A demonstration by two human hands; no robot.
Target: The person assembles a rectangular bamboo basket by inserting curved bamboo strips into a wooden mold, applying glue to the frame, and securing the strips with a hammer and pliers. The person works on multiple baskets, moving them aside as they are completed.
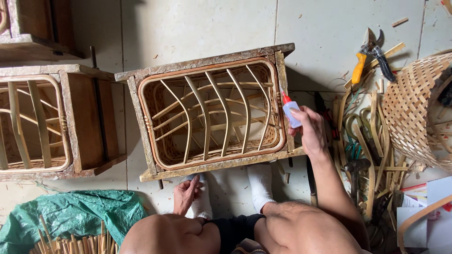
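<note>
Over the wooden frame (214, 108), our right hand (310, 129) grips a small glue bottle (289, 110), nozzle at its right edge; our left hand (187, 193) rests loosely curled, holding nothing, beside a white sock (203, 202).

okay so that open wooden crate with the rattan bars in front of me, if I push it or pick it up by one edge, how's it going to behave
The crate probably slides rather than rolls: it sits flat and boxy on smooth floor tiles. It looks fairly light for its size, mostly open frame and thin bent strips. Those strips seem springy, so lifting by them may flex them; the thicker rim looks stiffer.

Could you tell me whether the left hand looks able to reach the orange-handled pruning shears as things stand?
Probably not easily: the left hand rests by the feet, while the shears lie far across, beyond the wicker-panelled box and the right hand.
</note>
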